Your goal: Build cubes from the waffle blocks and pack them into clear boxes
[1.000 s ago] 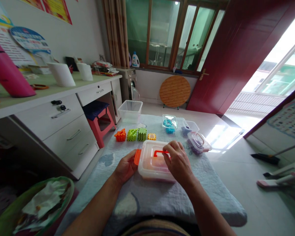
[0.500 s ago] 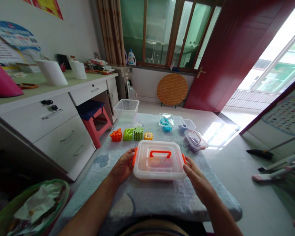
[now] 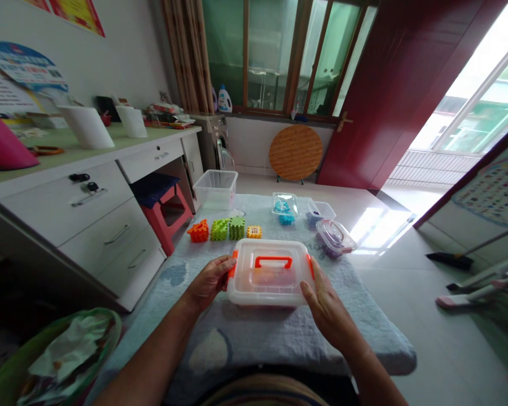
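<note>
1. Gripping with left hand [image 3: 209, 282]: thumb over the orange left latch [image 3: 231, 270], fingers curled around the box's end.
2. Bracing with right hand [image 3: 328, 304]: fingers fairly straight along the right latch [image 3: 310, 265], thumb against the lid's edge.
3. Holding between both hands a storage box [image 3: 265, 287], lid on, red handle [image 3: 274, 258] on top, above the blue cloth [image 3: 262, 344]; cannot tell whether resting or slightly raised.
4. Could pop open and spill if either latch were only half caught; could tip if lifted unevenly, judging by the looser right grip.
5. Could bump the yellow block [image 3: 254, 232], just behind, if pushed forward.
6. Look farther for a clear container with blue pieces [image 3: 285, 208] and a lidded purple container [image 3: 336, 237].
7. Cannot read any brand on the box; cannot make out the small print on the blue wall sign [image 3: 27, 65] or the bottle's label [image 3: 224, 100].
</note>
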### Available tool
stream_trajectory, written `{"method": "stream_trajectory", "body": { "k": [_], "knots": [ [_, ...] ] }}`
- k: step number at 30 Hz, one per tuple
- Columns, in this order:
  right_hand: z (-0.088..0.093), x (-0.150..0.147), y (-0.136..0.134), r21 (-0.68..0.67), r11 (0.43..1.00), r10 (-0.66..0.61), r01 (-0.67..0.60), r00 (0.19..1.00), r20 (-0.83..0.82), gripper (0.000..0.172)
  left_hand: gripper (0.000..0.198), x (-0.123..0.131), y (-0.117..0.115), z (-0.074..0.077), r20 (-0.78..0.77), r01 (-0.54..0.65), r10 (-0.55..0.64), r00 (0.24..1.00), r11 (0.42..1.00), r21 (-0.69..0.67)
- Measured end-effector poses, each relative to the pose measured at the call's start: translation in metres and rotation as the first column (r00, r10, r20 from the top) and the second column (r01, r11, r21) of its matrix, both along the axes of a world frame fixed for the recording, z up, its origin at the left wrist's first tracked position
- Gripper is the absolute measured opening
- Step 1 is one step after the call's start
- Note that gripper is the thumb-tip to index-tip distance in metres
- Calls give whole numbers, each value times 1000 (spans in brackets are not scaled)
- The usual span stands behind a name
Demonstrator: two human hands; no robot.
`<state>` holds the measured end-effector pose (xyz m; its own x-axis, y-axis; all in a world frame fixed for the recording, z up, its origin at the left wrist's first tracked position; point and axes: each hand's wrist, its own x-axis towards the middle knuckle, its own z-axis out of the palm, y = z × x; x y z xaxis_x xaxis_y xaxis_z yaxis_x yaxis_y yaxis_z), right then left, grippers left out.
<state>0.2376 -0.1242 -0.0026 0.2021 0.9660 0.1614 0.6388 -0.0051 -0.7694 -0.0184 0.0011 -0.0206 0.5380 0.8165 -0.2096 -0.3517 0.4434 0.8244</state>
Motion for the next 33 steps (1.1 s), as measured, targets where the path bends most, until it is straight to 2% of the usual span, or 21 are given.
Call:
{"method": "stream_trajectory", "body": {
  "k": [5,14,17,19,21,23,25,28,31,33],
  "knots": [
    [9,6,3,-46,998,54,-47,984,169,70,23,-1,1,3,-58,-1,3,998,1000,23],
    [19,13,3,-79,994,91,-70,944,318,67,32,0,3,7,-211,-14,41,977,992,127],
    [29,22,9,-24,998,66,-62,926,372,63,37,-8,9,9,-297,40,13,955,984,172],
    [41,27,17,53,997,26,-50,923,384,60,40,-14,18,10,-330,103,-39,943,978,181],
    [56,27,28,120,989,33,-85,923,382,53,43,-19,30,9,-345,114,-40,938,973,199],
    [70,22,40,135,976,108,-171,917,385,41,44,-19,42,6,-343,58,33,939,967,250],
    [80,13,53,87,960,212,-267,891,402,33,43,-15,51,-2,-335,-40,157,929,942,332],
    [86,-1,69,-64,909,395,-412,802,449,27,40,-10,55,-18,-327,-186,375,867,854,486],
    [84,-10,81,-189,847,522,-497,709,473,15,36,-12,52,-34,-365,-186,494,789,759,624],
    [82,-11,87,-209,832,547,-513,700,459,14,33,-16,50,-40,-401,-135,522,753,719,682]
  ]
}}
